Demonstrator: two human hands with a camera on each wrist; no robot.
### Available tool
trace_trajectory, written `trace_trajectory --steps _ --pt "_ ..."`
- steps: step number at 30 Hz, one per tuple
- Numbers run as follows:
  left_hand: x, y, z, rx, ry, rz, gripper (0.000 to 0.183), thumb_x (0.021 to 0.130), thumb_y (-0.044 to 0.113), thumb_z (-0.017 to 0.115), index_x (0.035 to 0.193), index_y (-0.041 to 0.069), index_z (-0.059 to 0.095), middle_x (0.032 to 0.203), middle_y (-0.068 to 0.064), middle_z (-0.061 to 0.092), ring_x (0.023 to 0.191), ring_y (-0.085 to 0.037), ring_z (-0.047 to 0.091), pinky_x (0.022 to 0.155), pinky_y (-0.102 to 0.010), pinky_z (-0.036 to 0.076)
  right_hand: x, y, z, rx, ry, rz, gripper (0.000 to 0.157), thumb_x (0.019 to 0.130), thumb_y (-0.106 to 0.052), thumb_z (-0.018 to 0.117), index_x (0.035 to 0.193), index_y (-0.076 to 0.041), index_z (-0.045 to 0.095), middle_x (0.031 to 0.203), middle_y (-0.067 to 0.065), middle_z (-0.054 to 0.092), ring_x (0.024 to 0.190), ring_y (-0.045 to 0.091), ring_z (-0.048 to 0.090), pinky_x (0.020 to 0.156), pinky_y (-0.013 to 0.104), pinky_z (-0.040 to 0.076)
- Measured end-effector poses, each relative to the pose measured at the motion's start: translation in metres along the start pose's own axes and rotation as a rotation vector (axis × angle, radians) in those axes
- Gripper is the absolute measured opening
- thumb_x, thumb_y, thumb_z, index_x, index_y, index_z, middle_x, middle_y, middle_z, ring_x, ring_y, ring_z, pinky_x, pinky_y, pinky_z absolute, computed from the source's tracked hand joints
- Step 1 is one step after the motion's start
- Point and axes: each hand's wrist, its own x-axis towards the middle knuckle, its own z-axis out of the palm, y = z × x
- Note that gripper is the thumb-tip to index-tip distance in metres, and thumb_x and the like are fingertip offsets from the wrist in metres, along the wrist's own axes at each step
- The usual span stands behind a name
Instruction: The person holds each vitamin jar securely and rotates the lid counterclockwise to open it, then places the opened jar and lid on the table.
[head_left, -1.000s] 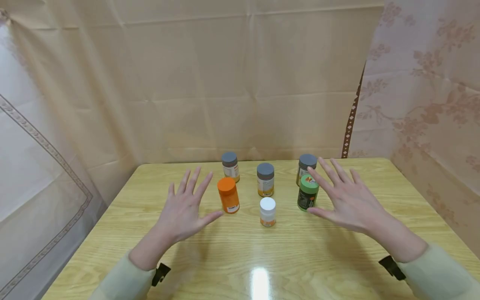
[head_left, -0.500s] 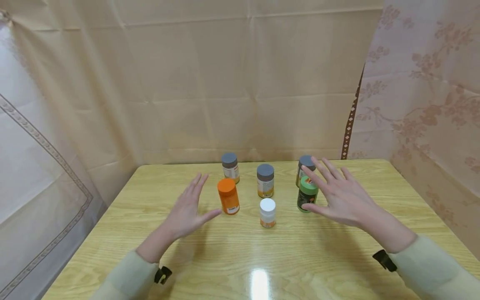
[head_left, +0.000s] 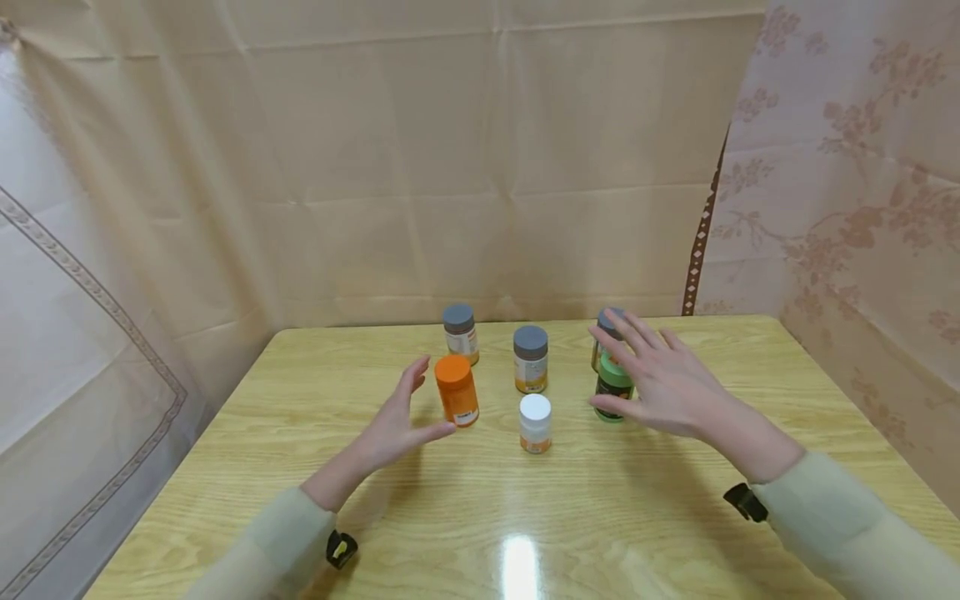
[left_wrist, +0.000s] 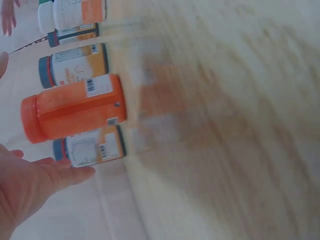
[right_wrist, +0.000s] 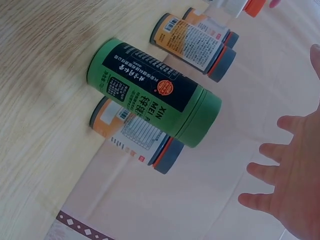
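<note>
My left hand is held just left of the orange pill bottle, thumb and fingers spread apart. In the left wrist view a gap shows between that hand and the orange bottle. Over on the right, my right hand hovers by the green-capped dark bottle and partly covers it in the head view. The right wrist view shows the whole green bottle upright on the table, the right hand's fingers extended and apart from it. Neither hand holds anything.
A small white-capped bottle stands at the front centre. Grey-capped bottles stand behind: one at the left, one in the middle, one at the right partly hidden. Curtains hang around the wooden table.
My left hand has moved right toward the orange bottle and turned partly on its side. The right hand has moved left toward the green bottle. The bottles have not moved.
</note>
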Motion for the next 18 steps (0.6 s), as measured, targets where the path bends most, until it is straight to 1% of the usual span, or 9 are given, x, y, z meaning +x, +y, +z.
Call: trace_trajectory --steps 3,7,12,16,18 --pt "0.006 -0.005 0.004 -0.065 0.009 -0.01 0.099 0.083 0.025 0.079 0.154 0.015 0.011 0.158 -0.016 0.017 0.141 -0.04 0.024 0.104 -0.066 0.026 0.005 0.0 0.003 0.016 -0.002 0.006 0.089 0.088 -0.067 0.053 0.155 -0.015 0.023 0.16 0.012 0.014 0.145 0.034 0.014 0.106 0.066 0.02" --pt "0.015 -0.012 0.008 -0.134 0.029 -0.036 0.099 0.083 0.022 0.08 0.154 0.013 0.012 0.156 -0.02 0.021 0.138 -0.042 0.028 0.102 -0.066 0.029 0.011 -0.002 0.007 0.033 -0.003 0.009 0.089 0.088 -0.068 0.051 0.155 -0.015 0.026 0.16 0.012 0.015 0.145 0.034 0.015 0.107 0.064 0.02" --pt "0.023 -0.02 0.013 -0.208 0.034 -0.053 0.097 0.082 0.017 0.08 0.153 0.013 0.014 0.154 -0.02 0.025 0.137 -0.041 0.031 0.101 -0.065 0.03 0.017 -0.006 0.01 0.053 -0.01 -0.015 0.089 0.089 -0.07 0.048 0.155 -0.015 0.023 0.16 0.012 0.013 0.144 0.035 0.016 0.108 0.063 0.02" --pt "0.028 -0.025 0.015 -0.284 0.018 -0.061 0.092 0.085 0.011 0.077 0.152 0.011 0.014 0.153 -0.023 0.025 0.137 -0.043 0.031 0.102 -0.065 0.03 0.022 -0.009 0.014 0.051 -0.021 -0.031 0.091 0.09 -0.071 0.044 0.156 -0.015 0.018 0.161 0.013 0.011 0.145 0.034 0.014 0.108 0.062 0.022" --pt "0.03 -0.025 0.016 -0.319 0.007 -0.07 0.089 0.086 0.008 0.075 0.151 0.009 0.014 0.152 -0.024 0.026 0.136 -0.044 0.031 0.102 -0.063 0.031 0.024 -0.01 0.016 0.057 -0.027 -0.03 0.091 0.089 -0.072 0.043 0.156 -0.015 0.017 0.161 0.013 0.011 0.145 0.035 0.014 0.108 0.062 0.023"
